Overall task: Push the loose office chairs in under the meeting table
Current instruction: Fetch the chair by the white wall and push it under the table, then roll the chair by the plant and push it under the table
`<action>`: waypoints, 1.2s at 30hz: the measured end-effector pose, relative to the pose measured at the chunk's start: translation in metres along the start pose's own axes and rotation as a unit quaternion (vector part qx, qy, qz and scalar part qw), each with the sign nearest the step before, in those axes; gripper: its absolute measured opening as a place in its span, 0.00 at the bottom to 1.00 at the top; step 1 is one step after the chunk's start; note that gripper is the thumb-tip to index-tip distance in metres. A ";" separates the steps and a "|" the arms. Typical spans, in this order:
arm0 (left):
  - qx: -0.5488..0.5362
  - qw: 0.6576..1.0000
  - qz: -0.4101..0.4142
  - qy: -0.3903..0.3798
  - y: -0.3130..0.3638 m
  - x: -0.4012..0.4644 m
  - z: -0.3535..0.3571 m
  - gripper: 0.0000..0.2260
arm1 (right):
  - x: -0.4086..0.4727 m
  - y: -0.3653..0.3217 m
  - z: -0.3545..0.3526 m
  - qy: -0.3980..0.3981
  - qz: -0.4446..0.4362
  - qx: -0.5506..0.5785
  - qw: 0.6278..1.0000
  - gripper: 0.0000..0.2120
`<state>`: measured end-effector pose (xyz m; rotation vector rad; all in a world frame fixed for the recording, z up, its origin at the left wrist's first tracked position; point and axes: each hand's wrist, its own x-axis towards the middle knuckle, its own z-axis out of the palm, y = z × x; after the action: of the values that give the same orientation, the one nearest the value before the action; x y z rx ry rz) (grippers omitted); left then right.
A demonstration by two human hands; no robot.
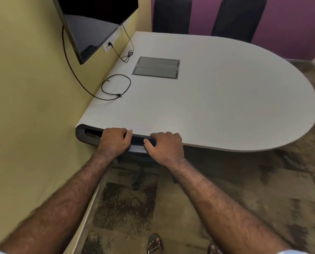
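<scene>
Left hand (114, 141) and right hand (165, 146), each grip closed over the chair (90, 135) backrest top; chair at table (226, 99) near edge by the wall, backrest long axis along that edge; table dead ahead; likely nearly in.

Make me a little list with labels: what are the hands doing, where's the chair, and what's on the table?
left hand: gripping the dark chair's top edge
right hand: gripping the same edge
chair: backrest top at the table's near edge
white rounded meeting table: holds black looped cables and a grey double-flap socket box
far side: two dark chair backs
</scene>
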<state>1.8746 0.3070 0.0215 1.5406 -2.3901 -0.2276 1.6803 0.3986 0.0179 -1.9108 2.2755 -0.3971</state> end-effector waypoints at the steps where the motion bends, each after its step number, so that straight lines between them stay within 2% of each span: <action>1: -0.004 1.000 0.012 -0.001 0.013 -0.002 0.002 0.27 | -0.004 0.004 -0.002 0.006 -0.002 0.000 1.000 0.33; 5: -0.026 0.997 0.065 -0.027 0.051 -0.012 0.013 0.24 | -0.025 0.020 -0.005 0.033 -0.036 0.014 0.999 0.31; 9: -0.053 0.993 0.098 -0.023 0.087 -0.024 0.016 0.21 | -0.049 0.038 -0.005 0.045 -0.075 0.083 0.993 0.26; 12: -0.077 0.990 0.120 -0.024 0.124 -0.032 0.017 0.19 | -0.071 0.061 -0.016 0.033 -0.070 0.113 0.991 0.27; 15: -0.080 0.986 0.144 -0.025 0.164 -0.036 0.024 0.15 | -0.095 0.091 -0.029 0.030 -0.054 0.070 0.996 0.30; 21: -0.052 0.978 0.196 -0.055 0.246 -0.036 0.063 0.17 | -0.155 0.181 -0.034 0.048 0.051 0.010 0.997 0.33; 26: -0.081 0.950 0.288 -0.089 0.359 -0.041 0.101 0.17 | -0.209 0.274 -0.059 0.064 0.164 0.012 0.984 0.30; 27: -0.080 0.948 0.292 -0.094 0.363 -0.042 0.100 0.17 | -0.208 0.276 -0.061 0.076 0.162 0.004 0.984 0.29; 29: -0.093 0.932 0.336 -0.105 0.418 -0.048 0.116 0.17 | -0.233 0.316 -0.074 0.087 0.203 0.000 0.975 0.28; 30: -0.094 0.931 0.337 -0.108 0.422 -0.049 0.115 0.18 | -0.232 0.318 -0.076 0.103 0.200 -0.005 0.974 0.28; 35: -0.125 0.895 0.412 -0.120 0.526 -0.064 0.140 0.20 | -0.278 0.385 -0.108 0.130 0.272 0.008 0.953 0.29; 36: -0.127 0.894 0.412 -0.124 0.528 -0.063 0.139 0.20 | -0.277 0.384 -0.113 0.141 0.270 0.009 0.953 0.30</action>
<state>1.3975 0.5807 0.0304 0.3151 -2.8219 -0.5320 1.3372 0.7430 -0.0023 -1.1982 2.8264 -0.6358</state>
